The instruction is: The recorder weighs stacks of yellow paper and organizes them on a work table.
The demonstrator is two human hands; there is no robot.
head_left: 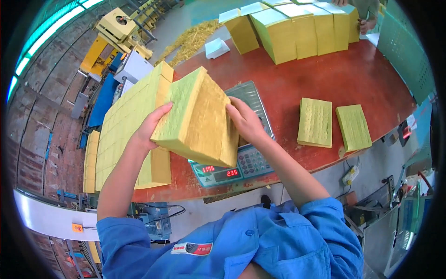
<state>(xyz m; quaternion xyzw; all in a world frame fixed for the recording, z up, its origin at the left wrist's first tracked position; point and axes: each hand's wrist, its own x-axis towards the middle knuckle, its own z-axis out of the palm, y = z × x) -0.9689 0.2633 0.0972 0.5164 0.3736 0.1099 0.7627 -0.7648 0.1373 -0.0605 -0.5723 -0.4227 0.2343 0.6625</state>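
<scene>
Between my two hands I grip a thick stack of yellow paper (204, 125), tilted, its embossed top face turned to the left. My left hand (155, 122) is closed on its left side, thumb over the embossed face. At the right side, my right hand (247, 122) presses with its fingers along the cut edge. Beneath the stack is a digital scale (254, 162) with a metal pan and lit red digits; the stack hides part of it. Whether the stack touches the scale, I cannot tell.
A large block of yellow paper stacks (127, 123) stands left of the scale. Two thinner stacks, one (316, 122) beside another (354, 127), lie on the red table (288, 79) at right. White-topped stacks (297, 35) line the far edge, near another person's hand (365, 25). Machinery (116, 28) stands far left.
</scene>
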